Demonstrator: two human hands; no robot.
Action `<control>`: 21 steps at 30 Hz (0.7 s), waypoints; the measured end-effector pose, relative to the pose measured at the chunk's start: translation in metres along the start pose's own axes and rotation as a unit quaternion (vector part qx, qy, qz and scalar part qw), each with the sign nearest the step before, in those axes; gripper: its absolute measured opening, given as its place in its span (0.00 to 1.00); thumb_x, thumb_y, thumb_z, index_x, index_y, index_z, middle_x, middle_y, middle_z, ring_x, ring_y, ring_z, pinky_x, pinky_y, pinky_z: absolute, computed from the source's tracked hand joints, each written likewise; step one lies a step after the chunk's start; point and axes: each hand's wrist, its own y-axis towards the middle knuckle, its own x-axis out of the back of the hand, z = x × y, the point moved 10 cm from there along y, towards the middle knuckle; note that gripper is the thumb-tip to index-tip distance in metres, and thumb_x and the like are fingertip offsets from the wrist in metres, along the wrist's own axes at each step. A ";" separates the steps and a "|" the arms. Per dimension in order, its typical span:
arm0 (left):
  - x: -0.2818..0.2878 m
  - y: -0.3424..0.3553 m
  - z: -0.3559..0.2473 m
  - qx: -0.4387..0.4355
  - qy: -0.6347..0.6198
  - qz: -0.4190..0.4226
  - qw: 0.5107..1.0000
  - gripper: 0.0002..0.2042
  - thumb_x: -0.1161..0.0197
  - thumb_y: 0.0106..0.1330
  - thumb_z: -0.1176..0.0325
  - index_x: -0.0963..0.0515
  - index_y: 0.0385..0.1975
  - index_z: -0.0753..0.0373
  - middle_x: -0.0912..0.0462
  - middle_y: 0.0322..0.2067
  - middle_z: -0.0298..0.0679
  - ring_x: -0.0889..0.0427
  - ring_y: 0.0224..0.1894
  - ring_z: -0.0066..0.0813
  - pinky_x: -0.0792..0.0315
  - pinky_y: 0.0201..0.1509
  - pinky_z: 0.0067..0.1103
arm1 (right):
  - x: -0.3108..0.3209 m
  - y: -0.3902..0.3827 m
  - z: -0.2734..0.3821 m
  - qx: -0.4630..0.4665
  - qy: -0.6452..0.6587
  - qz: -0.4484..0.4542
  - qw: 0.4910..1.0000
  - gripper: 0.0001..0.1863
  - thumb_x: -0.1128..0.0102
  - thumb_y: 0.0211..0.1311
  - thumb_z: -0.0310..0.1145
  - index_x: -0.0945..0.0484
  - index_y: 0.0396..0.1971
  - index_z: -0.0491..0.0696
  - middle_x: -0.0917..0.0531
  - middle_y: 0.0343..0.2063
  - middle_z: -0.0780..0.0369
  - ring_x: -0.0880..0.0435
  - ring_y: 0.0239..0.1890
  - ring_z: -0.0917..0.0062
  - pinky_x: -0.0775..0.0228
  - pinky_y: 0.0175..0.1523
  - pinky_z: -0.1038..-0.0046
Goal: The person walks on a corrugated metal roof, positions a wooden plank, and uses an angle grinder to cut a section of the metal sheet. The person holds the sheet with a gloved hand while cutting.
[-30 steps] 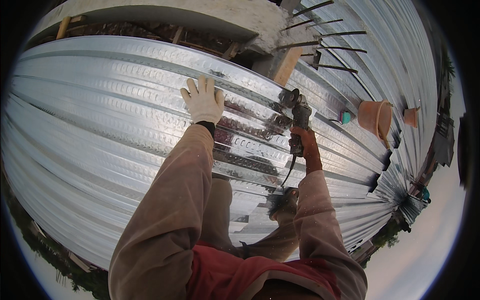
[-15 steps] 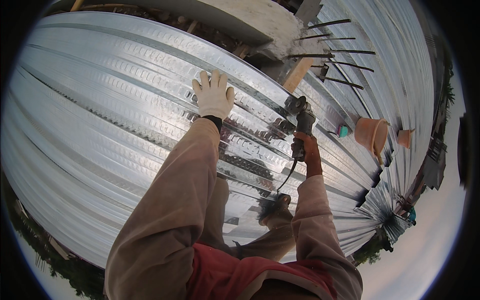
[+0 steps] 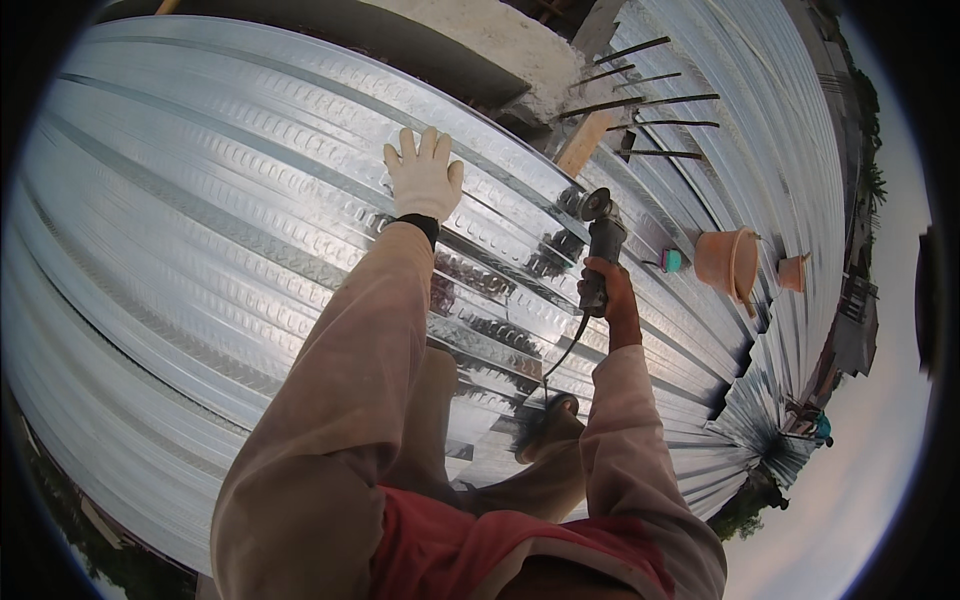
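Observation:
My left hand (image 3: 424, 182), in a white work glove, lies flat with fingers spread on the shiny ribbed metal decking (image 3: 250, 190). Bare, my right hand (image 3: 613, 290) wraps round the body of an angle grinder (image 3: 604, 245). The grinder's disc (image 3: 594, 205) points away from me, close to the far edge of the decking sheet; whether it touches the metal I cannot tell. A dark power cord (image 3: 570, 352) runs from the grinder's near end down toward my shoe (image 3: 548, 425).
Several bare rebar rods (image 3: 665, 125) stick out from a concrete beam (image 3: 480, 50) ahead. A wooden piece (image 3: 583, 143) stands by the sheet's edge. To the right are an orange bucket (image 3: 727, 262), a smaller pot (image 3: 792, 272) and a small teal-and-pink object (image 3: 671, 260).
The view has shifted slightly, so the rebar and buckets appear further left. The grinder's disc shows more face-on now. My left hand stays flat on the decking.

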 end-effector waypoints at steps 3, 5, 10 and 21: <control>0.005 -0.005 0.012 -0.032 -0.045 -0.006 0.998 0.28 0.40 0.75 0.53 0.24 0.72 0.55 0.31 0.77 0.41 0.42 0.79 0.59 0.52 0.80 0.65 | -0.005 -0.016 0.007 0.025 0.025 0.001 0.999 0.17 0.23 0.62 0.35 0.19 0.42 0.41 0.20 0.25 0.62 0.16 0.21 0.70 0.22 0.26 0.67; 0.029 -0.013 0.022 -0.072 -0.096 -0.051 0.991 0.25 0.39 0.75 0.55 0.19 0.68 0.59 0.22 0.72 0.44 0.32 0.76 0.55 0.42 0.80 0.57 | -0.009 -0.023 0.015 0.046 0.036 0.023 0.998 0.17 0.23 0.62 0.36 0.19 0.41 0.41 0.19 0.25 0.62 0.16 0.21 0.71 0.22 0.26 0.67; 0.169 -0.145 -0.090 -0.145 -0.569 0.439 0.680 0.18 0.32 0.76 0.66 0.13 0.62 0.64 0.09 0.58 0.45 0.12 0.60 0.33 0.20 0.65 0.30 | 0.034 -0.017 -0.001 0.047 0.031 -0.016 0.998 0.18 0.23 0.57 0.33 0.18 0.42 0.39 0.17 0.27 0.59 0.15 0.21 0.69 0.23 0.25 0.64; 0.306 -0.286 -0.096 -0.364 -0.710 0.438 0.414 0.17 0.27 0.71 0.68 0.13 0.54 0.71 0.14 0.59 0.56 0.14 0.59 0.56 0.20 0.63 0.40 | 0.008 -0.012 0.007 0.082 0.020 0.044 0.995 0.17 0.21 0.58 0.38 0.15 0.38 0.41 0.16 0.26 0.59 0.14 0.22 0.69 0.19 0.29 0.64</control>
